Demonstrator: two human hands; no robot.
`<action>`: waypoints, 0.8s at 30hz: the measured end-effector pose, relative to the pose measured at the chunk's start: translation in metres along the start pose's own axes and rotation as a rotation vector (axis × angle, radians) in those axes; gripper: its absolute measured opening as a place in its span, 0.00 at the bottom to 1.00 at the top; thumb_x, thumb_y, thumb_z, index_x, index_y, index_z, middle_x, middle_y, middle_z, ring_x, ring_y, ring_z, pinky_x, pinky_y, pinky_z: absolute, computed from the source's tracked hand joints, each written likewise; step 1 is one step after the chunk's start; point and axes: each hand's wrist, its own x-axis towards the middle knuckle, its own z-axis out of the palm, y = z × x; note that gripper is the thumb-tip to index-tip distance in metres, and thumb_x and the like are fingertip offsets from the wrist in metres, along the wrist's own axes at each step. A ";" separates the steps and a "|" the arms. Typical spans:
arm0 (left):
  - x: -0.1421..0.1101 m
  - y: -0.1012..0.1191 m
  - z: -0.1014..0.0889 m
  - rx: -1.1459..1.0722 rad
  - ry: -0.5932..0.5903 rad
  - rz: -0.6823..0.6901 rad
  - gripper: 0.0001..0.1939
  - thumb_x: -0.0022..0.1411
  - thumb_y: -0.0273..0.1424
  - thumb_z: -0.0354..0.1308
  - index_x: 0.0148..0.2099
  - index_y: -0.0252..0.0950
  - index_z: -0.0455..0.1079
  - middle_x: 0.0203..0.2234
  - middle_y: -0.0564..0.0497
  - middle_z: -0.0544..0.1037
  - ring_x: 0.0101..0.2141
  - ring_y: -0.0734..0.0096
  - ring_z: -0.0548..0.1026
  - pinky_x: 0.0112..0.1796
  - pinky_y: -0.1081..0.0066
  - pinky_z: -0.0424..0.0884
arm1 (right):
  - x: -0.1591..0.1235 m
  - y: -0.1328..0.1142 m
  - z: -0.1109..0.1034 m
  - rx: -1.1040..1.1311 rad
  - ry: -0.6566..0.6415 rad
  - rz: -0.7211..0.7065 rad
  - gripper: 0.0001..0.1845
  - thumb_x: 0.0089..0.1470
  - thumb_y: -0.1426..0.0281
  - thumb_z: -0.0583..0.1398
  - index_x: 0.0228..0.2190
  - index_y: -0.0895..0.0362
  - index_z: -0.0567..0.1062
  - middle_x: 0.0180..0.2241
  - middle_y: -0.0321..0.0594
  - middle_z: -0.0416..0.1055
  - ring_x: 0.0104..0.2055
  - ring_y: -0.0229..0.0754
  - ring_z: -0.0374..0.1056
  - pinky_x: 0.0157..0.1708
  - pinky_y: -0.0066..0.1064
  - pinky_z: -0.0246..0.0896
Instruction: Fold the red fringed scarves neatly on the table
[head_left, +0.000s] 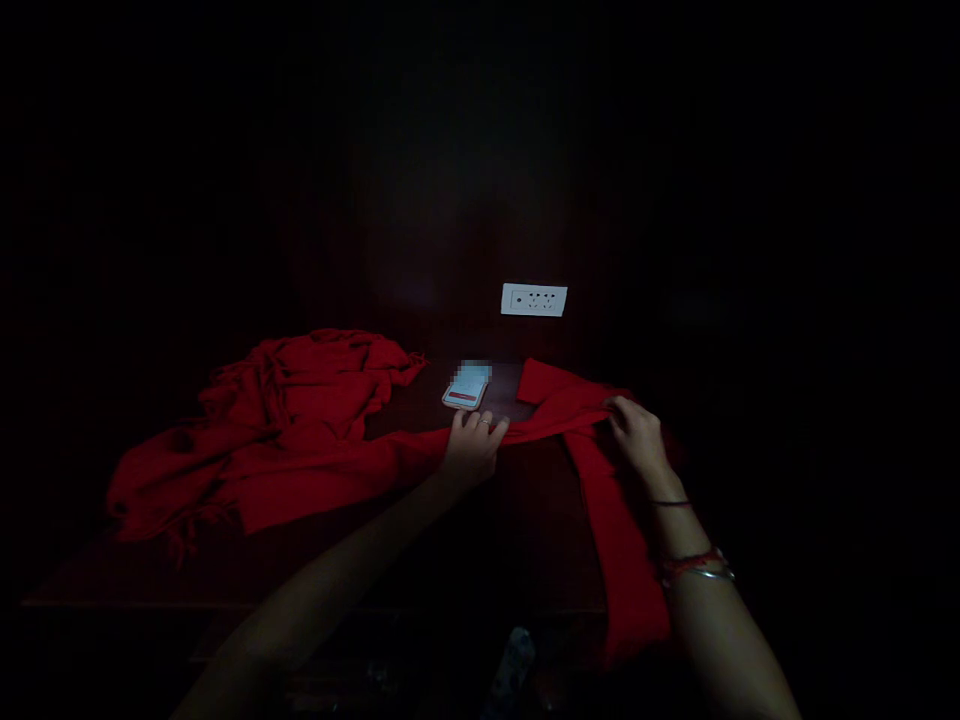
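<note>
A long strip of red cloth [555, 420] runs across the dark table, with one length hanging over the table's front edge on the right. My right hand [637, 435] pinches the strip near its right end, thumb and fingers closed on the fabric. Left of that, my left hand [474, 450] lies over the same strip with its fingers spread and pressed on it. A phone [465, 388] with a lit screen lies just beyond my left fingertips. Heaped at the left is crumpled red fabric [300, 390] with fringe; whether it joins the strip I cannot tell.
A white socket plate [534, 300] is on the dark wall behind the table. The table's front edge [150, 604] shows faintly. Below it, a pale patterned object [514, 660] is partly visible. Most of the surroundings are too dark to make out.
</note>
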 end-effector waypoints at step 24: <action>0.018 0.015 -0.004 -0.185 0.254 0.376 0.07 0.56 0.30 0.47 0.31 0.36 0.64 0.34 0.50 0.67 0.33 0.70 0.64 0.36 0.69 0.58 | 0.000 0.001 0.002 0.010 0.073 0.044 0.11 0.49 0.72 0.49 0.32 0.59 0.69 0.32 0.44 0.69 0.34 0.42 0.65 0.36 0.33 0.60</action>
